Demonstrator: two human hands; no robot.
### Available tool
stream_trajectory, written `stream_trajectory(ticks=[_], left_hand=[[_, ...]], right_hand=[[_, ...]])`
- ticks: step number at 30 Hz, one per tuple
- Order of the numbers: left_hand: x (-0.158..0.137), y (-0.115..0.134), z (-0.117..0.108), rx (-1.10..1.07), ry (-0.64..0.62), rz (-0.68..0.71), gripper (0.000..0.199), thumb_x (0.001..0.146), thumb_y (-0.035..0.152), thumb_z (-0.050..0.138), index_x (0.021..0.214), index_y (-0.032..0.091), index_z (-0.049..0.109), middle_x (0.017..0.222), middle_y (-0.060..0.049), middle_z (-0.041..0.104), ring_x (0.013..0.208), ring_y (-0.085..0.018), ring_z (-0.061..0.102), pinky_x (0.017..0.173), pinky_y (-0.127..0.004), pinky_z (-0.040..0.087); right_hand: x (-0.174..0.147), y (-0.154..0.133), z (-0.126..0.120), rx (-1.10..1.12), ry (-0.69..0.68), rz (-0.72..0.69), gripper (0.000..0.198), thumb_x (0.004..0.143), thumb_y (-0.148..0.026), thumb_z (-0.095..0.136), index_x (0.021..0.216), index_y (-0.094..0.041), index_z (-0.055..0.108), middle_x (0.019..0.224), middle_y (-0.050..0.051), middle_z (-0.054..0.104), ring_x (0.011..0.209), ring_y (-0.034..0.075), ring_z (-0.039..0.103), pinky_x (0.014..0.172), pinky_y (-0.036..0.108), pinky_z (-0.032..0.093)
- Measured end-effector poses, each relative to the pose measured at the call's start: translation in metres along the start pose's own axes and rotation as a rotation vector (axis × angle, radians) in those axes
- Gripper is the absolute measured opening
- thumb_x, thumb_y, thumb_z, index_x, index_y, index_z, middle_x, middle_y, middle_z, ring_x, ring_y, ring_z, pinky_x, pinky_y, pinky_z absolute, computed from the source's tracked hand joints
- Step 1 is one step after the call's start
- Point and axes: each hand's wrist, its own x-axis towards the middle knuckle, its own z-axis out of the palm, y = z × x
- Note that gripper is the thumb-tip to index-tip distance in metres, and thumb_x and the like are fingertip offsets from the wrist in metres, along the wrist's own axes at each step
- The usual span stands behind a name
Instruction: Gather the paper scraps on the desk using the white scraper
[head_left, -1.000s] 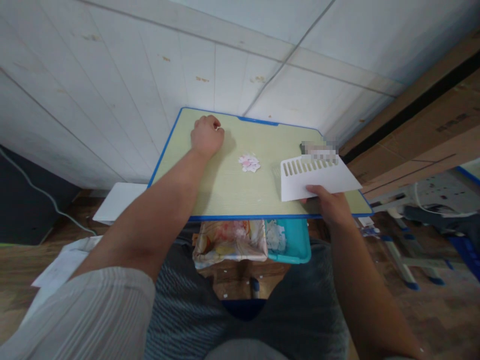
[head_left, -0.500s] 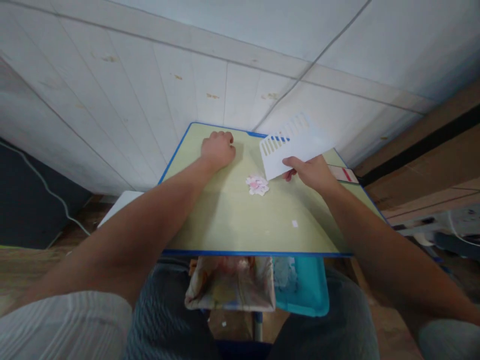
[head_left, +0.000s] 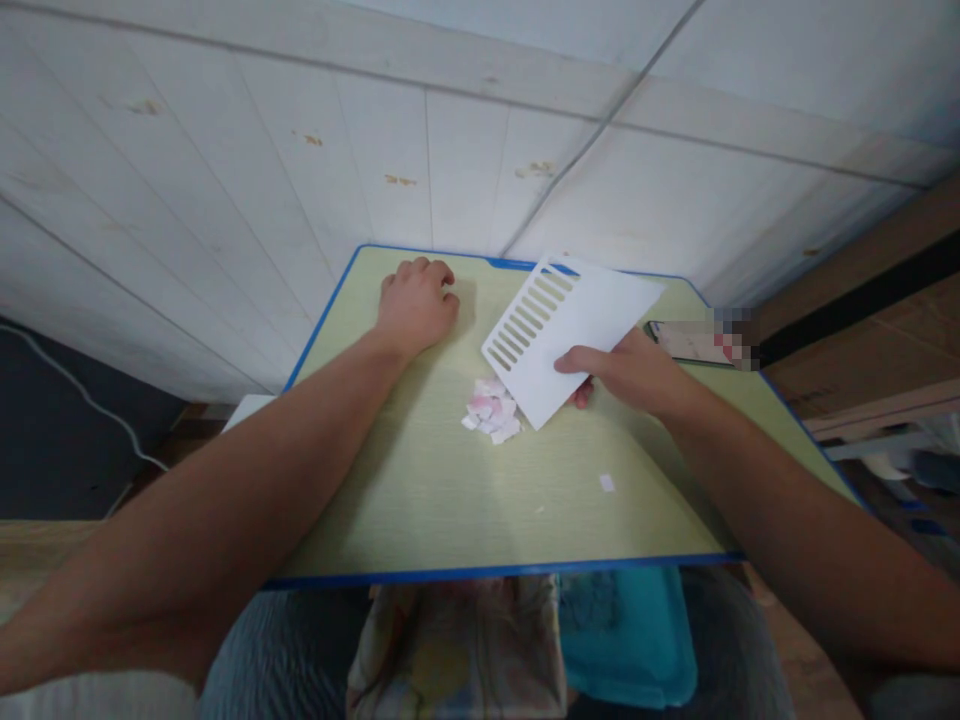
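Observation:
My right hand [head_left: 615, 370] grips a thin white sheet with a row of slots cut along one edge [head_left: 562, 340], thumb on top and fingers underneath. The sheet is tilted above the table, its slotted edge towards the left. Just below its lower left edge lies a small heap of white and pinkish paper scraps [head_left: 492, 412]. My left hand [head_left: 418, 305] rests on the far left part of the table, loosely curled into a fist. No object shows in it, and its palm side is hidden.
The pale green tabletop [head_left: 420, 500] has a blue rim. A single white scrap [head_left: 607, 483] lies near the front right, and a phone [head_left: 686, 342] at the right edge. Below the front edge are a patterned fabric-like bin [head_left: 457, 660] and a turquoise tray [head_left: 660, 640]. A white wall [head_left: 300, 200] stands behind.
The camera view has shifted closer to the table. My right hand has lowered the slotted sheet and turned it, bringing its edge down beside the paper scraps. My left hand stays curled on the table.

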Motion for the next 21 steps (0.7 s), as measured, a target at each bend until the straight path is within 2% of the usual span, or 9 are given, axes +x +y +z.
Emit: stream_trajectory(ticks=[4,7,10,12,14,16,18,21], left_hand=[[0.000,0.001,-0.001,0.012,-0.015,0.006,0.037,0.106,0.016,0.063,0.137,0.019,0.083,0.150,-0.021,0.078,0.150,-0.045,0.065,0.128,-0.062,0.053],[0.001,0.003,-0.002,0.011,-0.012,-0.003,0.037,0.106,0.016,0.064,0.138,0.018,0.083,0.151,-0.021,0.078,0.150,-0.045,0.067,0.127,-0.061,0.055],[0.002,0.004,-0.002,-0.008,-0.006,-0.023,0.036,0.106,0.017,0.065,0.137,0.018,0.083,0.151,-0.021,0.079,0.150,-0.045,0.068,0.126,-0.061,0.056],[0.003,0.004,-0.003,-0.024,0.001,-0.034,0.035,0.106,0.018,0.065,0.137,0.018,0.083,0.151,-0.022,0.079,0.150,-0.045,0.068,0.126,-0.061,0.056],[0.004,0.001,-0.005,-0.041,0.028,-0.050,0.033,0.107,0.019,0.065,0.135,0.019,0.082,0.151,-0.022,0.078,0.149,-0.046,0.068,0.125,-0.061,0.057],[0.004,-0.004,-0.008,-0.061,0.068,-0.064,0.031,0.108,0.020,0.063,0.133,0.020,0.082,0.151,-0.021,0.078,0.149,-0.046,0.067,0.125,-0.061,0.056],[0.003,-0.009,-0.011,-0.074,0.101,-0.073,0.031,0.107,0.021,0.062,0.132,0.021,0.081,0.149,-0.021,0.078,0.149,-0.046,0.067,0.127,-0.062,0.055],[0.002,-0.015,-0.015,-0.074,0.122,-0.086,0.033,0.106,0.019,0.062,0.134,0.020,0.081,0.149,-0.021,0.078,0.149,-0.045,0.066,0.129,-0.061,0.054]], right_hand=[[-0.027,-0.015,-0.020,-0.059,0.129,0.000,0.018,0.071,-0.037,0.081,0.067,-0.023,0.069,0.056,0.005,0.069,0.047,0.020,0.061,0.047,0.033,0.054],[-0.068,-0.005,-0.036,-0.072,0.295,0.082,0.020,0.068,-0.038,0.082,0.066,-0.024,0.068,0.056,0.006,0.069,0.044,0.020,0.059,0.043,0.034,0.050],[-0.112,0.020,-0.031,-0.006,0.498,0.204,0.020,0.068,-0.041,0.081,0.074,-0.025,0.070,0.061,0.006,0.074,0.045,0.023,0.062,0.041,0.036,0.051],[-0.127,0.035,-0.017,0.028,0.520,0.256,0.020,0.072,-0.042,0.082,0.076,-0.026,0.070,0.064,0.007,0.075,0.050,0.025,0.067,0.046,0.037,0.057],[-0.125,0.041,0.002,0.059,0.537,0.250,0.022,0.071,-0.045,0.080,0.076,-0.027,0.068,0.060,0.006,0.072,0.047,0.023,0.063,0.045,0.036,0.055],[-0.110,0.036,0.018,0.055,0.479,0.202,0.023,0.071,-0.047,0.077,0.071,-0.026,0.068,0.056,0.005,0.068,0.045,0.021,0.060,0.045,0.035,0.053],[-0.087,0.022,0.032,0.035,0.391,0.132,0.023,0.070,-0.047,0.075,0.067,-0.025,0.068,0.056,0.007,0.069,0.046,0.020,0.062,0.046,0.034,0.054],[-0.053,-0.002,0.050,-0.027,0.389,0.060,0.019,0.072,-0.041,0.070,0.064,-0.025,0.065,0.058,0.008,0.072,0.047,0.019,0.062,0.046,0.031,0.051]])
